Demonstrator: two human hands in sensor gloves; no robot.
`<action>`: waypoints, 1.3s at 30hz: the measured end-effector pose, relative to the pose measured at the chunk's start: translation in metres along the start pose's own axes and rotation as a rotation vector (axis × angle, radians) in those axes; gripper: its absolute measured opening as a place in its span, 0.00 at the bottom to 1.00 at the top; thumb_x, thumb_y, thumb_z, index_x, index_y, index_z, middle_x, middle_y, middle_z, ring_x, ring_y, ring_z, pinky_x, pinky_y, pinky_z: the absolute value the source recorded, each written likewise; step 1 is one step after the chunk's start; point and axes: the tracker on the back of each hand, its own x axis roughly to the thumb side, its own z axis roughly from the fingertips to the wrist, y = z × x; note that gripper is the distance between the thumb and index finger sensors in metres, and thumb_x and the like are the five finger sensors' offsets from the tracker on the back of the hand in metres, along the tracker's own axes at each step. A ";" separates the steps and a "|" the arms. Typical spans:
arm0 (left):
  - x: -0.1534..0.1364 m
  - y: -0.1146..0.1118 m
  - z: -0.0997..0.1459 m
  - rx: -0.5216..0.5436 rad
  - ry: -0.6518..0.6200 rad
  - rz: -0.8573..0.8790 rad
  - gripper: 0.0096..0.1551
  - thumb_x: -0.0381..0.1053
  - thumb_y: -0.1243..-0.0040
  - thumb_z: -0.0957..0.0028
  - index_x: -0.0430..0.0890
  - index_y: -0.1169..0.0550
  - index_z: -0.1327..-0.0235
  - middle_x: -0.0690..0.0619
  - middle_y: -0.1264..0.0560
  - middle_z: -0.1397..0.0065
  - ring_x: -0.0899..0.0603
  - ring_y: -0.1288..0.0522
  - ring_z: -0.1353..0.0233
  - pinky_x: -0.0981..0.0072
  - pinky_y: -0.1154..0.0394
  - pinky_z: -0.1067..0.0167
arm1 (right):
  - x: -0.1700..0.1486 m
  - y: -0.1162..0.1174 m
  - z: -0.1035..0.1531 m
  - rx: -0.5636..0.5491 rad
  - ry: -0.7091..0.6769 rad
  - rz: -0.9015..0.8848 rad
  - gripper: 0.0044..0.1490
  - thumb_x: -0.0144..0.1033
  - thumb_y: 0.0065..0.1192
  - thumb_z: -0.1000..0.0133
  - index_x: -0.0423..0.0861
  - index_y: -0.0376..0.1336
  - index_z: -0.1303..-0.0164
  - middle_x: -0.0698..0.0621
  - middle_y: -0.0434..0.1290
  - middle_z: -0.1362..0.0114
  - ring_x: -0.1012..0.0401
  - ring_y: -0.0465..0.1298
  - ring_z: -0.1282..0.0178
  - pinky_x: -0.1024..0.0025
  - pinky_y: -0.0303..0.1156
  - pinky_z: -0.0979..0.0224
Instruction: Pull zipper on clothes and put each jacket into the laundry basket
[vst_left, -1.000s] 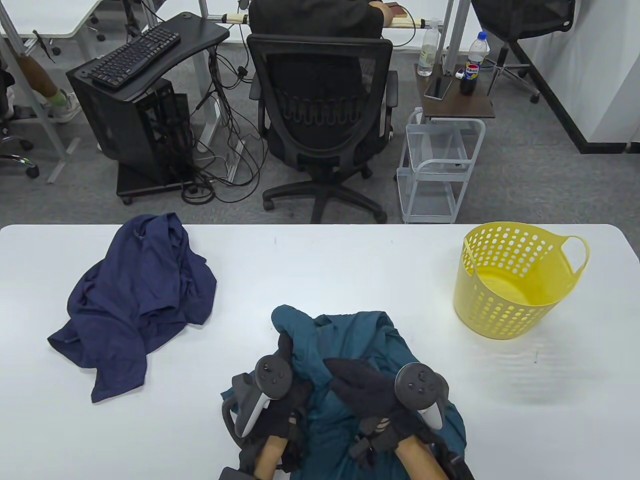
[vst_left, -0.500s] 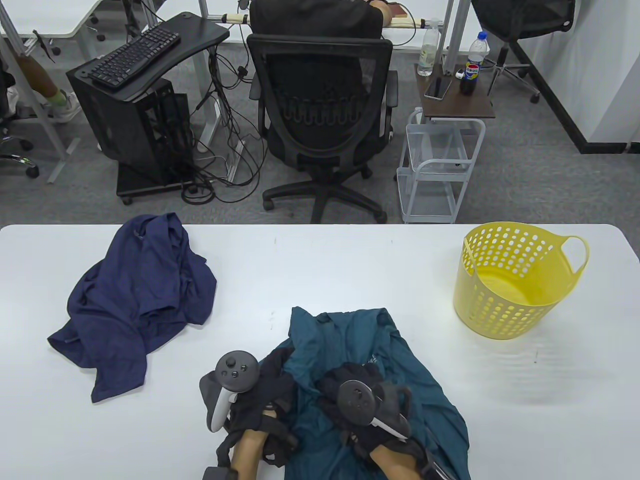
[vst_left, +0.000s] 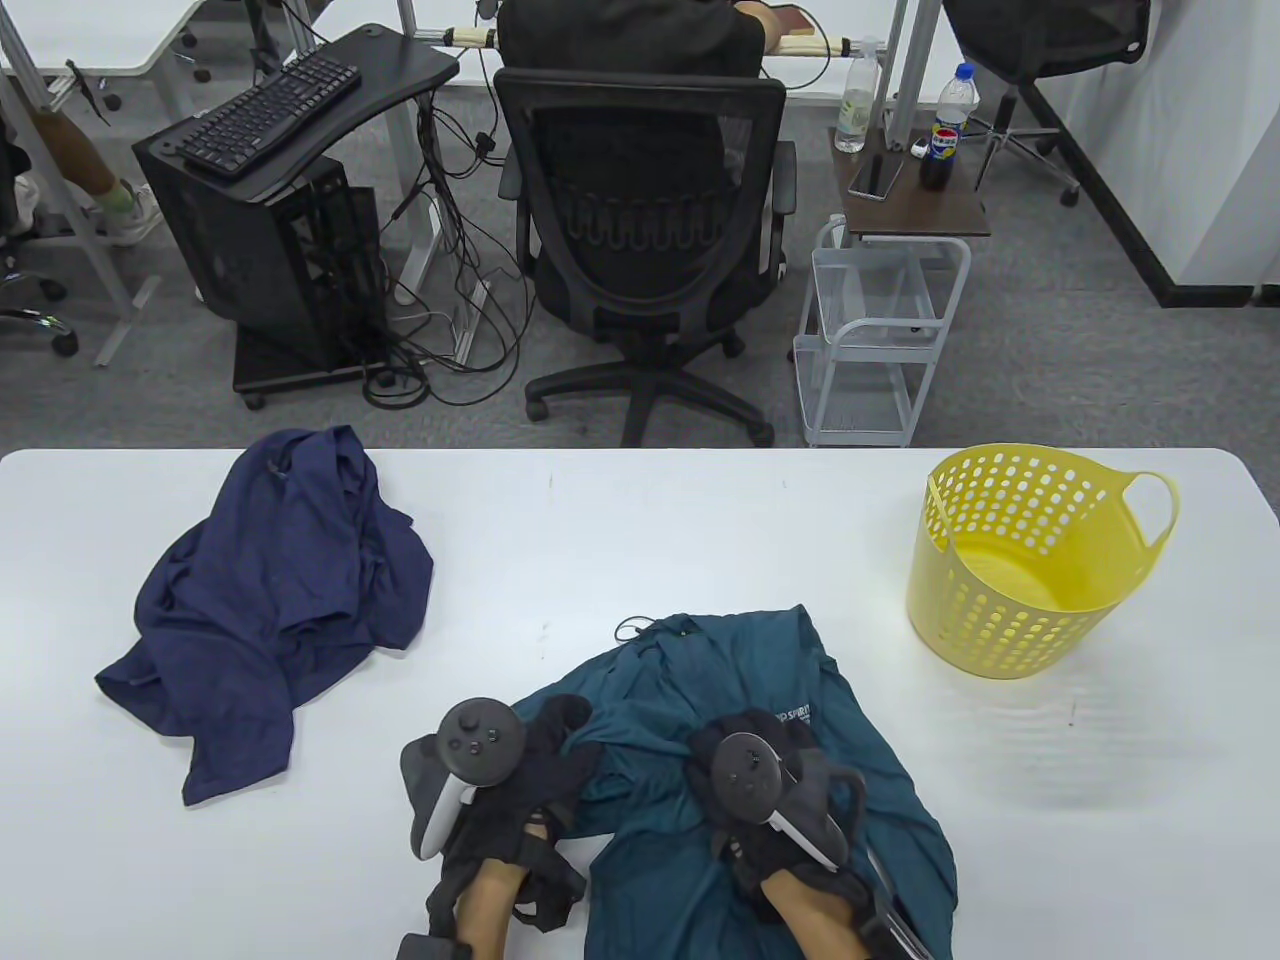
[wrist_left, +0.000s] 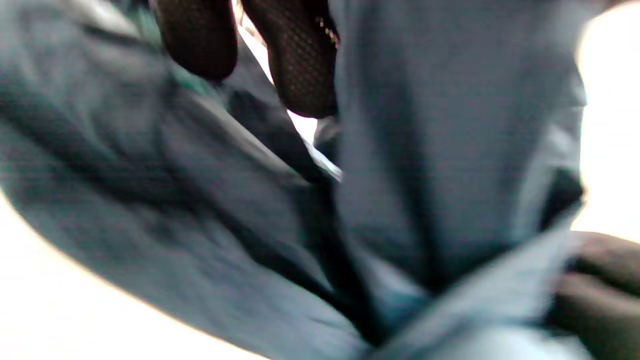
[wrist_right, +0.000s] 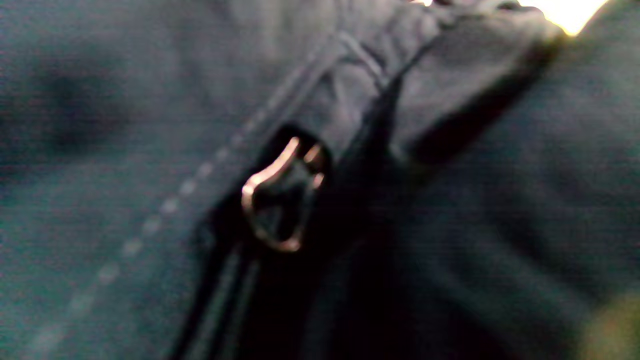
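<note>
White table (vst_left: 640, 520) fills the lower half of the table view, with an office chair (vst_left: 640, 230) and a desk beyond it. With the teal jacket (vst_left: 700, 690) at the table's near edge as the landmark: the yellow laundry basket (vst_left: 1010, 610) stands upright to its right, well apart, nothing visible inside it; a navy jacket (vst_left: 280, 590) lies crumpled to its left. The left hand (vst_left: 540, 760) rests on the teal jacket's left edge and the right hand (vst_left: 760, 790) on its middle; whether either one's fingers grip the cloth, I cannot tell from here.

Left wrist view, blurred: two dark gloved fingers (wrist_left: 300, 65) hang over folds of the teal jacket (wrist_left: 425, 150), apparently not clasping it.

Right wrist view, also blurred: a metal zipper pull (wrist_right: 277, 195) sits on the teal jacket (wrist_right: 125, 125); no fingers show.
</note>
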 end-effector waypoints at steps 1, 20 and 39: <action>0.004 0.001 0.001 0.011 -0.016 -0.075 0.31 0.70 0.40 0.60 0.67 0.30 0.42 0.69 0.19 0.70 0.54 0.18 0.48 0.47 0.26 0.36 | -0.002 0.000 0.000 -0.001 0.011 -0.002 0.23 0.54 0.65 0.44 0.61 0.74 0.41 0.58 0.77 0.26 0.49 0.69 0.21 0.34 0.55 0.23; 0.032 0.008 0.022 0.244 0.149 -0.364 0.28 0.64 0.33 0.59 0.70 0.25 0.42 0.65 0.22 0.38 0.46 0.24 0.33 0.41 0.30 0.34 | -0.015 -0.027 0.005 -0.132 0.049 -0.077 0.22 0.56 0.68 0.46 0.63 0.76 0.44 0.59 0.77 0.26 0.47 0.68 0.20 0.31 0.54 0.23; 0.025 -0.010 0.011 -0.120 -0.068 0.141 0.39 0.76 0.42 0.60 0.67 0.35 0.34 0.70 0.22 0.55 0.52 0.25 0.37 0.39 0.34 0.29 | 0.044 -0.024 0.012 -0.125 -0.075 -0.059 0.37 0.53 0.76 0.50 0.59 0.66 0.29 0.57 0.78 0.26 0.48 0.73 0.23 0.30 0.55 0.24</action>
